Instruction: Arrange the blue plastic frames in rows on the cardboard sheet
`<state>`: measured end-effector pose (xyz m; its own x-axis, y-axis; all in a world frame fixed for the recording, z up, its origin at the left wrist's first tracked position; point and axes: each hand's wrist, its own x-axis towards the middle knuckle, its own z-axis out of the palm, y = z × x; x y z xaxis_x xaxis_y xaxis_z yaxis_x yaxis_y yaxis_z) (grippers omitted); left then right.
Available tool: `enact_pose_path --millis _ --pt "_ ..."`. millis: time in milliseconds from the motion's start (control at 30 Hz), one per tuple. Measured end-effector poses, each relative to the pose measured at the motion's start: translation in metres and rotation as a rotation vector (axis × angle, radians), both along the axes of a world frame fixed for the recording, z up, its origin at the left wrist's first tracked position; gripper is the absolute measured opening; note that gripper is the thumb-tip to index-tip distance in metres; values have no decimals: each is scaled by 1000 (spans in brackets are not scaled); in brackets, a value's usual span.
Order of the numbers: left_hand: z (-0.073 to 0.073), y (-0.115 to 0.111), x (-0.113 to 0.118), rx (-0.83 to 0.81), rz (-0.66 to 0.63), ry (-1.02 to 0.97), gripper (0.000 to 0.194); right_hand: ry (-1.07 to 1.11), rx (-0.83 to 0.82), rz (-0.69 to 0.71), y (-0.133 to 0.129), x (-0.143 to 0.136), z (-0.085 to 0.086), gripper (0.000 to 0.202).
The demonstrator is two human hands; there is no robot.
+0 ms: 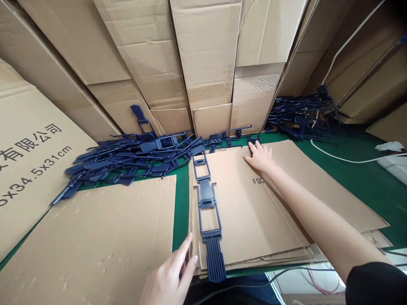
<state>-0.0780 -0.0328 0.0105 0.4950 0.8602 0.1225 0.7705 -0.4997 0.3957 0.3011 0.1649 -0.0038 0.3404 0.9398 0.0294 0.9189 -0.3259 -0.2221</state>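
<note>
Two dark blue plastic frames with ribbed paddle ends lie end to end on a stack of cardboard sheets [241, 212]. The nearer plastic frame [213, 228] has its paddle over the stack's front edge; the farther plastic frame [202, 167] reaches toward the pile. My left hand [171, 273] is beside the stack's near left corner, thumb and index finger apart, holding nothing visible. At the stack's far edge, my right hand [261, 156] lies with fingers spread. Its fingertips are at a small dark blue plastic piece [253, 140], partly covered by them.
A heap of dark blue plastic frames [127, 156] lies along the back left, another heap [299, 118] at back right. Cardboard boxes [210, 51] wall off the back. A cardboard sheet [121, 237] covers the left of the green table [182, 199]. A white cable [337, 160] runs at right.
</note>
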Motion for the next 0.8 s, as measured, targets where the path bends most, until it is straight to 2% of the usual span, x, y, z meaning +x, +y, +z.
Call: enact_pose_path --millis 133,233,367,467,533,567,600,633,700,800 --pt "2 -2 -4 -51 49 52 34 72 -1 21 -5 1 -18 57" --pt "0 -1 -4 -63 37 79 32 130 49 44 -13 1 -18 55" --pt "-6 6 -2 -42 -30 34 32 245 186 72 -22 12 6 45" --pt "-6 10 0 -39 -29 36 33 383 330 -81 -28 34 33 40" --pt "-5 11 -1 -42 -25 42 33 600 401 -203 -34 51 50 43" --pt "-4 12 -1 -48 -20 38 33 924 509 -308 -39 58 57 41" --pt "-5 12 -3 -62 -15 32 32 1165 595 -347 -45 64 61 40" --pt "-6 13 -4 -82 -8 28 32 1291 634 -378 -52 68 64 40" --pt "-8 14 -5 -114 2 21 32 1514 664 -413 -70 69 64 38" --pt "-12 15 -4 -98 1 0 31 1708 638 -502 -97 58 54 34"
